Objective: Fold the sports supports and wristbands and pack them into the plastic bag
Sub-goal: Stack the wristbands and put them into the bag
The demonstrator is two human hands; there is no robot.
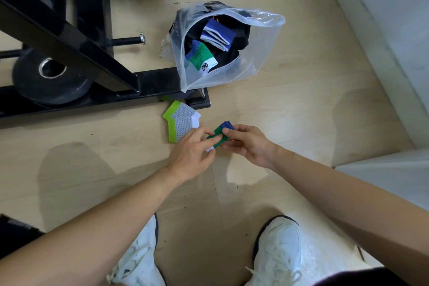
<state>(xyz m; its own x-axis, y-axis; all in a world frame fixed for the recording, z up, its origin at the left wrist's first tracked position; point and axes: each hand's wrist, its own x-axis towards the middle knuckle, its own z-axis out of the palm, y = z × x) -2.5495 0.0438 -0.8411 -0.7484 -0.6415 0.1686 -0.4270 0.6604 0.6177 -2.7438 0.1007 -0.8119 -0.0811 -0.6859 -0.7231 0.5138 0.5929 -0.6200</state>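
Note:
Both hands hold one green, blue and white support [218, 135] above the wooden floor. My left hand [192, 153] pinches its white lower end, and my right hand [248, 144] grips its green and blue upper part. A lime, grey and white support [180, 121] lies flat on the floor just left of my hands. Behind them the clear plastic bag [260, 53] stands open. Inside it are a green, blue and white support [201, 58], a blue and white wristband [218, 36] and dark items.
A black metal gym frame [69, 37] with a weight plate [50, 76] fills the upper left, its foot beside the bag. A white wall [394, 30] runs along the right. My two white shoes [276, 251] stand at the bottom.

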